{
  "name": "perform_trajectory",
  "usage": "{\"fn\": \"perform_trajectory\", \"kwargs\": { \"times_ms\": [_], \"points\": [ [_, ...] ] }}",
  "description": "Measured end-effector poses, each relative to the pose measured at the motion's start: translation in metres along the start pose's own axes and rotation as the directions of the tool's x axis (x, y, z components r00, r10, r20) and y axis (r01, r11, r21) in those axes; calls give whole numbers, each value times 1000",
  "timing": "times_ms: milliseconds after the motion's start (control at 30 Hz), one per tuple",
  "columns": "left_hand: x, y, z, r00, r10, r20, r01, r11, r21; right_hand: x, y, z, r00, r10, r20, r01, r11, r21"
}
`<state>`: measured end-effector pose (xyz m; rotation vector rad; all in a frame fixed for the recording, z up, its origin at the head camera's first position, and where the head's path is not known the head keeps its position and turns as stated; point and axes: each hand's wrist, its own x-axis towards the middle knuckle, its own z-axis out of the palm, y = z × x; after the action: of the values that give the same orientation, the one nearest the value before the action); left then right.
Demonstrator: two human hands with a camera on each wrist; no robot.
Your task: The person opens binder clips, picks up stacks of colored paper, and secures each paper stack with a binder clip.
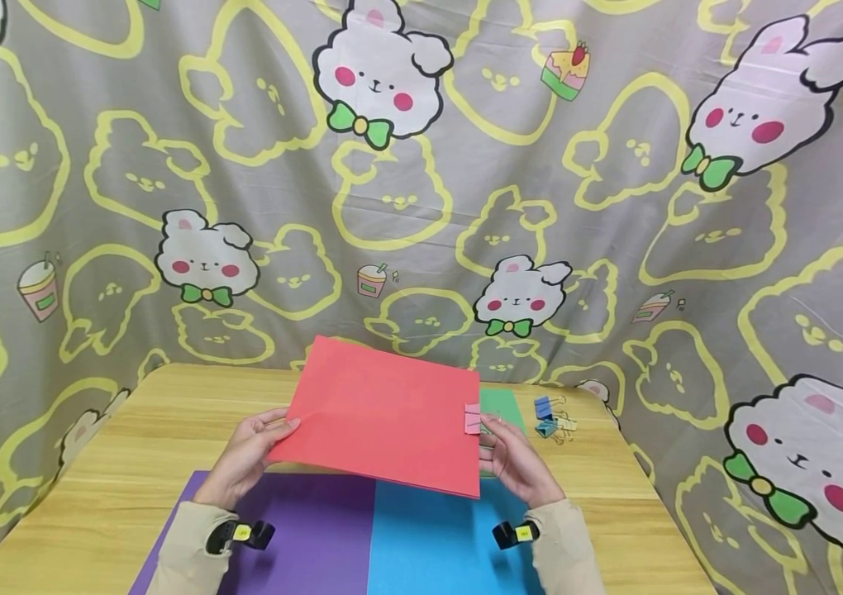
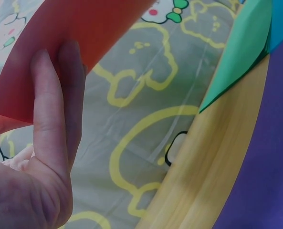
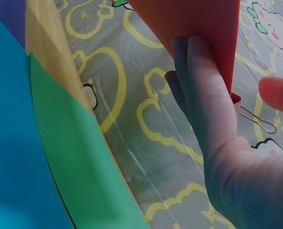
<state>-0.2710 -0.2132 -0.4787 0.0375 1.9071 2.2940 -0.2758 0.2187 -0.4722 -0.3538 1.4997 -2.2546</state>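
A stack of red paper sheets (image 1: 384,413) is held up tilted above the table. At its left edge, my left hand (image 1: 246,450) pinches it, thumb on top and fingers (image 2: 49,105) against the underside. A pink binder clip (image 1: 473,419) sits on the right edge, its wire handle (image 3: 258,119) sticking outward. My right hand (image 1: 514,459) is beside that clip. In the right wrist view its straight fingers (image 3: 205,81) lie against the paper's underside, while the thumb (image 3: 277,94) stands apart from the sheets.
Purple paper (image 1: 302,521) and blue paper (image 1: 429,537) lie side by side at the table's front. Green paper (image 1: 503,402) lies behind, partly covered by the red sheets. Several binder clips (image 1: 545,408) rest at the back right of the wooden table (image 1: 116,463). A patterned curtain (image 1: 407,223) hangs behind.
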Motion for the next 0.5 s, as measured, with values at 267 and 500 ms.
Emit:
{"fn": "perform_trajectory", "kwargs": {
  "times_ms": [267, 500],
  "points": [
    [-1, 2, 1, 1000, -4, 9, 4, 1000, -3, 1, 2, 0, 1000, -4, 9, 4, 1000, -23],
    [-2, 2, 2, 1000, -5, 11, 5, 1000, -11, 1, 2, 1, 1000, -12, 10, 12, 999, -34]
  ]
}}
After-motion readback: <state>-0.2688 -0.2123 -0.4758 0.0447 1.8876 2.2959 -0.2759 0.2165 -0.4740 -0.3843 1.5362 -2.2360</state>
